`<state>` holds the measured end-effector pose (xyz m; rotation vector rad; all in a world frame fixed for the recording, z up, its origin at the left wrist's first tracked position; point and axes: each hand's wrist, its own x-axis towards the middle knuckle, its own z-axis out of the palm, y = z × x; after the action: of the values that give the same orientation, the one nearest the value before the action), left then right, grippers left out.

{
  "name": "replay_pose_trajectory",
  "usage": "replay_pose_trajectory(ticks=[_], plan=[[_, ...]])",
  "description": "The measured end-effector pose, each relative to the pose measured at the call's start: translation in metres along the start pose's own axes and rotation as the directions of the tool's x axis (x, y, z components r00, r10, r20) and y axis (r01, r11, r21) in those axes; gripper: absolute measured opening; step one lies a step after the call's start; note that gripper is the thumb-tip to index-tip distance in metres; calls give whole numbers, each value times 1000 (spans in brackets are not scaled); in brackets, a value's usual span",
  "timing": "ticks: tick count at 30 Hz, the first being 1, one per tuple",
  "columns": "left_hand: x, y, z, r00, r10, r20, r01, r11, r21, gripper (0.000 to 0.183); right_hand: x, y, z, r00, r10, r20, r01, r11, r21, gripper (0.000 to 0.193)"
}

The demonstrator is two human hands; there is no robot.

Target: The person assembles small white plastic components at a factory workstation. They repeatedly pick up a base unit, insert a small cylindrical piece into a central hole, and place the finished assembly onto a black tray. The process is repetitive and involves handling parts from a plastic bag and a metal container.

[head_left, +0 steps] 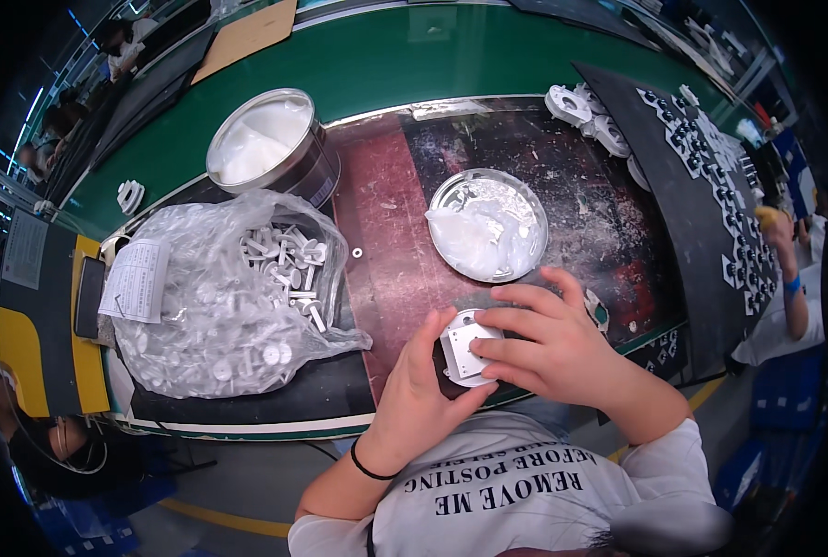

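Near the front edge of the worktable, a small round white plastic housing [462,359] with a raised square block sits between my two hands. My left hand [416,395] grips its left rim between thumb and forefinger. From the right, my right hand [555,345] closes on the same housing, its fingertips resting on the block and the near edge. Just beyond my fingers lies a round metal lid [532,209] with a heap of translucent white grease [479,237] on it. The underside of the housing is hidden.
At left, a clear plastic bag [200,343] holds several white stemmed plastic parts [289,269]. Behind it stands a metal tin [316,172] of white paste. A dark board [632,121] with rows of small parts slopes at right, beside white housings [572,107]. A co-worker's arm [785,255] shows far right.
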<state>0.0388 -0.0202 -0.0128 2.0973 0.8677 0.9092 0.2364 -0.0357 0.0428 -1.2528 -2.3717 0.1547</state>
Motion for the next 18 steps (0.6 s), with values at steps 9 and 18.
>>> replay_pose_trajectory(ticks=[9, 18], plan=[[-2, -2, 2, 1000, 0, -7, 0, 1000, 2, 111, 2, -6, -2, 1000, 16, 22, -16, 1000, -7, 25], [-2, -2, 4, 999, 18, -29, -19, 1000, -12, 109, -8, -5, 1, 999, 45, -24, -45, 999, 9, 30]])
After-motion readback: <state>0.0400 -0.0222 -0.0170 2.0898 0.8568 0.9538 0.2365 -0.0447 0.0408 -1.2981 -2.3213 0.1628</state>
